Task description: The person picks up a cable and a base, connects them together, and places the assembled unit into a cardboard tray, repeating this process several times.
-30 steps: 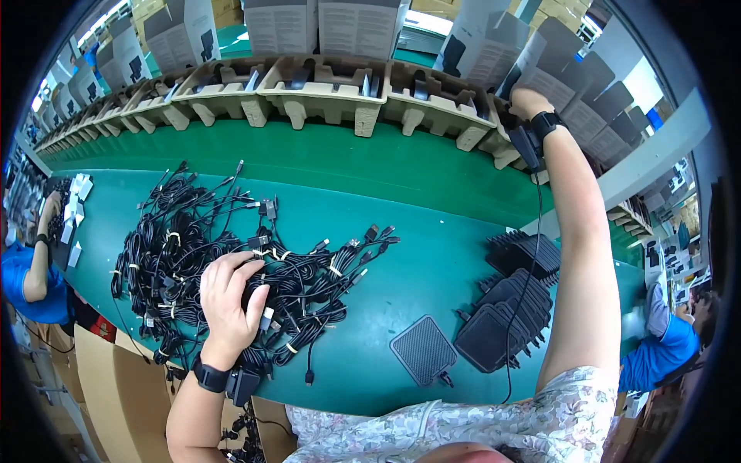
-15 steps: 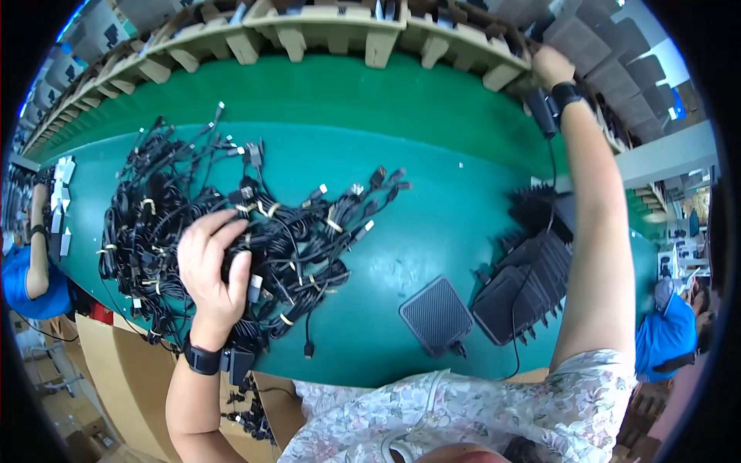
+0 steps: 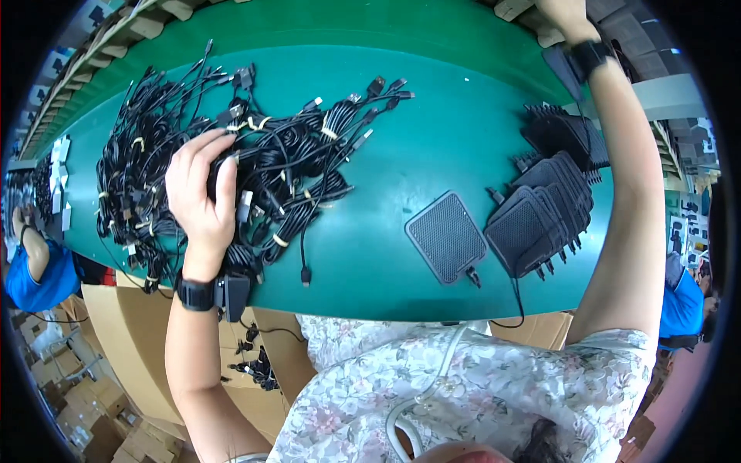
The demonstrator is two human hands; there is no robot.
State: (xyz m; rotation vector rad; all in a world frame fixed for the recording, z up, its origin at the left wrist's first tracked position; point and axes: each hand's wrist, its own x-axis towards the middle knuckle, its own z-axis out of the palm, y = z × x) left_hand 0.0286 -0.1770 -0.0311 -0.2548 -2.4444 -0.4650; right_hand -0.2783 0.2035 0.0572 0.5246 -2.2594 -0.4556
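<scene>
My left hand [image 3: 202,189] rests on a heap of black cables [image 3: 289,166], many tied into bundles with pale ties. Its fingers curve over the heap and the thumb stands apart from them; I see no firm grip on a single bundle. At the top right my right hand [image 3: 565,17] reaches to the edge of the cardboard trays, and its fingers lie beyond the picture's edge. What it touches is hidden. Each wrist wears a black band with a small dark box, the right one trailing a thin cord.
One flat black mesh-faced device [image 3: 448,238] lies on the green table [image 3: 370,282]. Beside it several similar devices [image 3: 532,224] lean in a row. Cardboard trays [image 3: 100,50] line the far side. Open cartons [image 3: 135,339] stand below the table edge. Other people in blue sit at both sides.
The view has tilted down, so the table and its things sit higher in the picture. My left hand stays on the cables; my right hand remains at the trays, now partly cut off.
</scene>
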